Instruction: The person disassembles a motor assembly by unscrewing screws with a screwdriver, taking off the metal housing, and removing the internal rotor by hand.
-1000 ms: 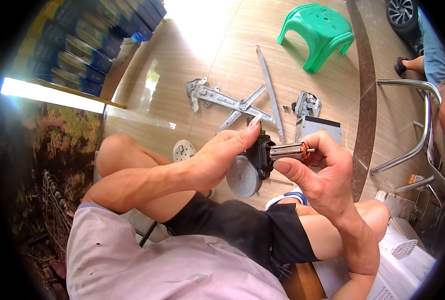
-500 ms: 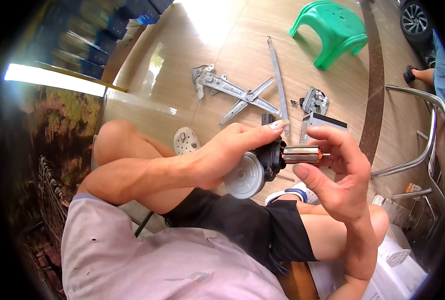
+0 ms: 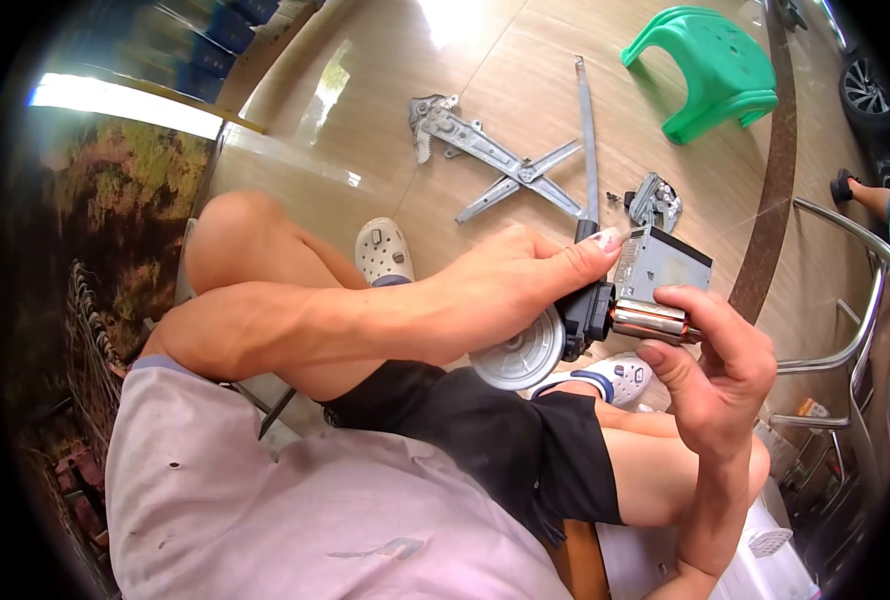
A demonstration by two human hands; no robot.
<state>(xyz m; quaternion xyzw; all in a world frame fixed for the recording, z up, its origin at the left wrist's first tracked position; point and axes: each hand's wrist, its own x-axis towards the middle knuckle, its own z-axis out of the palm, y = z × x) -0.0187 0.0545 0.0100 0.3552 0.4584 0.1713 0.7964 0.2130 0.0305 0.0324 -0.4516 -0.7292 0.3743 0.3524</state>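
Note:
My left hand (image 3: 510,280) is closed around a black motor gear housing (image 3: 587,312), its thumb lying along the top. A round grey disc (image 3: 521,352) on the housing faces up below the palm. From the housing's right side projects a shiny motor armature (image 3: 649,320) with copper windings at its ends. Thumb and fingers of my right hand (image 3: 717,365) pinch the armature's outer end. Past the armature lies a boxy grey metal unit (image 3: 665,268); whether it touches my fingers I cannot tell.
On the tiled floor lie a scissor-type window regulator (image 3: 495,158) and a small metal mechanism (image 3: 655,202). A green plastic stool (image 3: 705,75) stands beyond them. At right are a tubular metal chair frame (image 3: 860,335), another person's leg (image 3: 870,198) and a car wheel (image 3: 865,90).
My right fingers have closed onto the armature's end, where they were spread around it before. Both hands and the motor parts sit slightly further right in view, as the camera has shifted.

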